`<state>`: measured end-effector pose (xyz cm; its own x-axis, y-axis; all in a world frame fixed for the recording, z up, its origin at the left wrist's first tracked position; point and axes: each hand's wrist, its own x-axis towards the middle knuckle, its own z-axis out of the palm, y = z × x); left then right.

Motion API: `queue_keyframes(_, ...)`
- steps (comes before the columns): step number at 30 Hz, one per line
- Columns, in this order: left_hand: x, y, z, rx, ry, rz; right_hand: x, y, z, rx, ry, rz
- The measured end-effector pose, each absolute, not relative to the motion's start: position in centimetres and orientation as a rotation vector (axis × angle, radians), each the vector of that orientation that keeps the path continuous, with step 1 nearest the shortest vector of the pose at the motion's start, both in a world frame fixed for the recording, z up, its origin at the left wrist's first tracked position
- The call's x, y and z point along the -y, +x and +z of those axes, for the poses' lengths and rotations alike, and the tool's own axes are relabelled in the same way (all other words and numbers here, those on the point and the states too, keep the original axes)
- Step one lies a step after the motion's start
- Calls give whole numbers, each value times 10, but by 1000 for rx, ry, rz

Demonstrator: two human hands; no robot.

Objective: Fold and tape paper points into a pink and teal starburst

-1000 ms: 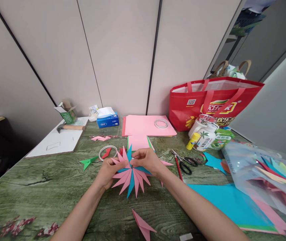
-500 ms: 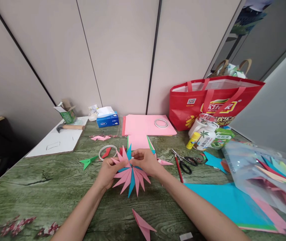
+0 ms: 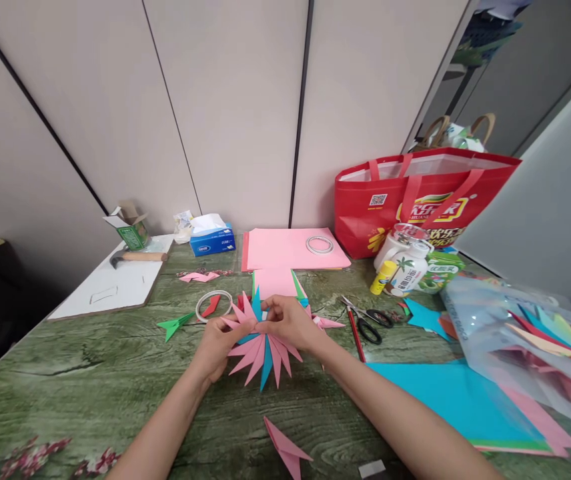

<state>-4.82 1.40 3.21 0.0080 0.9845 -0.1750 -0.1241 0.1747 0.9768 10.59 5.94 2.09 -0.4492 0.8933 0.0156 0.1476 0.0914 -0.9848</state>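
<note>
Fingers of left hand (image 3: 218, 343) and right hand (image 3: 290, 323) pinch pink-blue paper star (image 3: 264, 353). Upper-right points hidden.

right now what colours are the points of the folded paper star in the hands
The folded paper star has pink and blue points, best seen in the head view.

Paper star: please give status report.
Left hand and right hand both gripping pink-and-blue paper star. Loose pink folded piece nearer the wearer. Scissors right of star, untouched.
</note>
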Motion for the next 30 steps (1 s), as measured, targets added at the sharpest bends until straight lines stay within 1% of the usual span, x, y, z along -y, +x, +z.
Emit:
queue_keyframes(5,-15,-61,40,-1171,960,915,-59,110,26,1758,-1006,1457)
queue_keyframes(9,-15,-59,36,-1196,1044,961,-57,108,22,1812,-1042,1455)
queue_keyframes(13,-16,-54,29,-1207,1009,1013,-59,109,24,1863,-1015,1431)
queue_keyframes(16,-17,-56,28,-1239,959,1041,-59,113,33,1944,-932,1279)
queue_keyframes(19,-18,-57,28,-1261,946,1058,-57,115,42,2058,-872,946)
queue_keyframes(21,-18,-57,28,-1258,965,1055,-55,114,45,2155,-857,787)
queue_keyframes(26,-18,-56,26,-1238,1010,1023,-51,109,44,2218,-984,654)
queue_keyframes(30,-19,-56,24,-1262,1046,1030,-51,105,43,2151,-1084,662)
